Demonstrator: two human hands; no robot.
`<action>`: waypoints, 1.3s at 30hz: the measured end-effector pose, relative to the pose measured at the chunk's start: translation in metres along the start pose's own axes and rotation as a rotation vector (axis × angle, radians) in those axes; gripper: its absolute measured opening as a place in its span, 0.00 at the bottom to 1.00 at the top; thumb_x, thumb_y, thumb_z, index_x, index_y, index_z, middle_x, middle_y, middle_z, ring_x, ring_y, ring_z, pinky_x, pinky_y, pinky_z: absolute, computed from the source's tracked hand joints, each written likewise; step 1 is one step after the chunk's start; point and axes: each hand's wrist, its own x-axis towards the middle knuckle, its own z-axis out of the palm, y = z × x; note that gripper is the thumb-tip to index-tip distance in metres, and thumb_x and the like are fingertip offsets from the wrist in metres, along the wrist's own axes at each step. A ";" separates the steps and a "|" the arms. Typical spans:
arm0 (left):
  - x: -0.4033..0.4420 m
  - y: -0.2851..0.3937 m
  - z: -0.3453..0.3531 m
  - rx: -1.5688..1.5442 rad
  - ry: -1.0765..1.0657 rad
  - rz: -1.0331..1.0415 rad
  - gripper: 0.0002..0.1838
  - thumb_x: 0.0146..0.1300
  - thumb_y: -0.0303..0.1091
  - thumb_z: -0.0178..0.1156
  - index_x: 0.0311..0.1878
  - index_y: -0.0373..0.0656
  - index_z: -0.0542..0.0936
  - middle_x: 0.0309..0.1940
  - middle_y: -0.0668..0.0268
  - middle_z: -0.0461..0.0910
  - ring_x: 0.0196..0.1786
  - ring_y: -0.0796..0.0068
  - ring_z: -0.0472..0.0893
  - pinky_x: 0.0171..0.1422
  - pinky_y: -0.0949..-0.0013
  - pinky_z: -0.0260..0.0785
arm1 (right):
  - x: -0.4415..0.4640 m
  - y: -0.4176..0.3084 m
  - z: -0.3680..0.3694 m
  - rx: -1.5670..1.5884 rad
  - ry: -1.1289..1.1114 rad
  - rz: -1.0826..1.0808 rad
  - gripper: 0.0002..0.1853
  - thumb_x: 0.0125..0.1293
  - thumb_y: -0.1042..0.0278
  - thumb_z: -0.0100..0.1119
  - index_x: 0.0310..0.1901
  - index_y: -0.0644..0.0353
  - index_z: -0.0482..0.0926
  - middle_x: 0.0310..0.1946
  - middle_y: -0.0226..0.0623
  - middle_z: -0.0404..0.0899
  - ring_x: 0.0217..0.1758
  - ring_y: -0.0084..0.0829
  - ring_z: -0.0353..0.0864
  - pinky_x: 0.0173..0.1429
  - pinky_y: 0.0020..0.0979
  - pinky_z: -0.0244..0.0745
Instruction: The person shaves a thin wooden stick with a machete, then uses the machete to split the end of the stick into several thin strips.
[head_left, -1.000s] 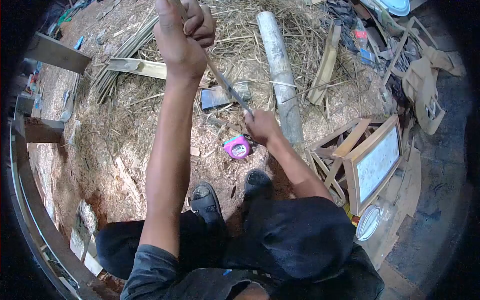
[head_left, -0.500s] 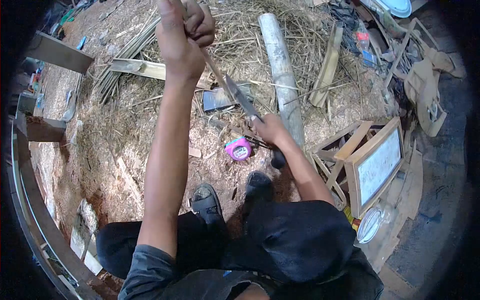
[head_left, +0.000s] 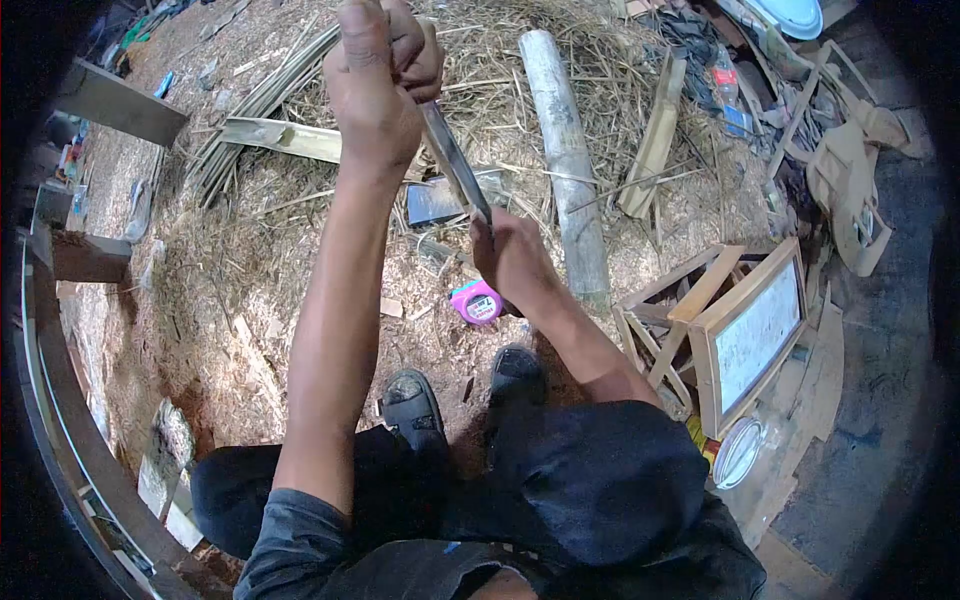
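My left hand (head_left: pixel 382 95), raised near the top of the view, is wrapped round a thin strip of wood or bamboo, mostly hidden by the fist. Lower and to the right, my right hand (head_left: pixel 512 258) is closed on a knife, its handle hidden in the grip. The dark blade (head_left: pixel 456 160) points up and left along the strip, its tip close beneath my left hand. A pink and blue tape measure (head_left: pixel 478 302) lies on the shavings just below my right hand. Behind the blade a dark blue flat piece (head_left: pixel 432 203) rests on the ground.
A pale round pole (head_left: pixel 562 150) lies beyond my right hand. Split bamboo (head_left: pixel 285 138) and thin sticks are at the upper left. A wooden frame (head_left: pixel 702 350) with a white panel stands at the right, beside a round clear lid (head_left: pixel 738 453). Planks line the left edge.
My right hand has moved up and slightly left, bringing the blade nearer my left hand and along the strip. My left hand has shifted slightly right.
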 end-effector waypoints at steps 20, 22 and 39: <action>-0.012 0.005 0.036 0.121 -0.002 0.115 0.30 0.74 0.61 0.39 0.23 0.47 0.60 0.16 0.74 0.55 0.19 0.83 0.54 0.22 0.75 0.43 | -0.009 0.049 0.013 -0.261 -0.056 0.233 0.15 0.70 0.63 0.48 0.35 0.67 0.77 0.19 0.54 0.75 0.26 0.52 0.80 0.32 0.48 0.70; -0.005 0.003 0.032 0.001 -0.035 0.114 0.28 0.76 0.55 0.42 0.23 0.45 0.61 0.17 0.75 0.56 0.19 0.86 0.57 0.22 0.77 0.45 | 0.007 0.021 -0.002 -0.200 -0.179 0.428 0.15 0.71 0.64 0.47 0.36 0.67 0.77 0.19 0.53 0.75 0.24 0.49 0.80 0.30 0.47 0.70; 0.009 0.000 0.016 0.043 -0.005 0.035 0.21 0.76 0.51 0.48 0.32 0.44 0.68 0.19 0.72 0.63 0.20 0.85 0.60 0.22 0.79 0.51 | 0.018 0.000 -0.030 -0.374 -0.199 0.446 0.25 0.73 0.55 0.46 0.31 0.72 0.80 0.23 0.55 0.80 0.27 0.51 0.82 0.37 0.47 0.74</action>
